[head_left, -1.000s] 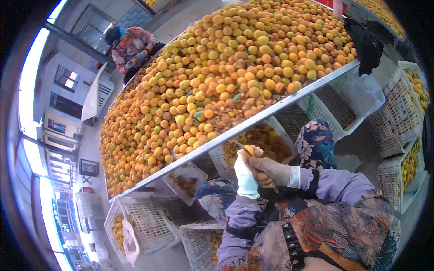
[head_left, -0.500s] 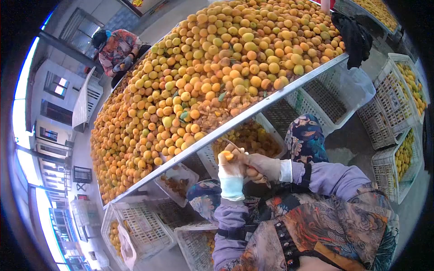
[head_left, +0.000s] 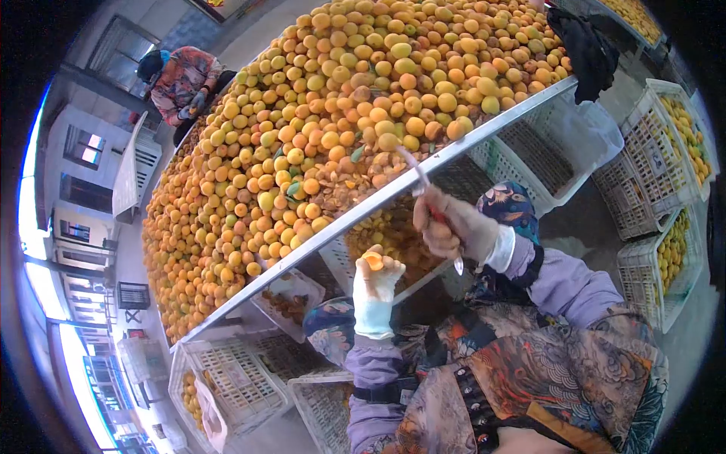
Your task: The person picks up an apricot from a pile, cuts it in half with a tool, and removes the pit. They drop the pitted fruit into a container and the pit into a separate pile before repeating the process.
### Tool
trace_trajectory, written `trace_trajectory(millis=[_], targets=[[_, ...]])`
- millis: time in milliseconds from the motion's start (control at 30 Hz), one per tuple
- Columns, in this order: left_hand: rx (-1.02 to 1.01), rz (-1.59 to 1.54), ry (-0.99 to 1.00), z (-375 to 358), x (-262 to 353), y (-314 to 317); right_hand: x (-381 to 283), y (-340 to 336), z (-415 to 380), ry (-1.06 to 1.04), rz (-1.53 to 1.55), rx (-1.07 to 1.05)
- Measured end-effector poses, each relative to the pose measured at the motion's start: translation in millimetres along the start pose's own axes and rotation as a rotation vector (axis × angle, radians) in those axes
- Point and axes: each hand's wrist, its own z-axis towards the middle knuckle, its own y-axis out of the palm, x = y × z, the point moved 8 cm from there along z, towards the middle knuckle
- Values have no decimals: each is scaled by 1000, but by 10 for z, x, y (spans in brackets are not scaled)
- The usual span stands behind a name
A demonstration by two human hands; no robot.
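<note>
My left hand point(head_left: 376, 291), in a pale glove, is closed around a piece of orange apricot point(head_left: 373, 261) that shows at the fingertips. Apart from it on the right, my gloved right hand point(head_left: 457, 223) grips a slim knife point(head_left: 412, 164) with a reddish handle; its thin end points up and left over the table's metal edge. A second metal tip sticks out below the fist. Beneath both hands, partly hidden, is a white crate point(head_left: 338, 261) holding cut apricots point(head_left: 386, 238). Beyond the edge lies a large heap of whole apricots point(head_left: 302, 129).
The metal table rim point(head_left: 363, 216) runs diagonally before me. Cut scraps point(head_left: 344, 181) lie near it. Crates of apricots point(head_left: 654, 265) stand at right, another white crate point(head_left: 234, 378) at lower left. A black cloth point(head_left: 586, 53) hangs from the corner. A co-worker point(head_left: 181, 87) sits across the heap.
My right hand has moved away from the left, up and to the right, with the knife. My left hand has shifted slightly down and left, still holding the apricot piece.
</note>
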Motion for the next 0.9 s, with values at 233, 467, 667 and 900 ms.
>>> trace_trajectory(millis=[233, 467, 667, 900], targets=[[342, 776, 19, 119, 59, -432, -628, -235, 16, -230, -6, 55], [458, 1036, 386, 187, 368, -189, -647, -325, 19, -211, -167, 156], [503, 1336, 683, 544, 1280, 38, -366, -489, 130, -20, -472, 303], [420, 2098, 655, 1347, 1619, 145, -148, -668, 260, 89, -493, 334]])
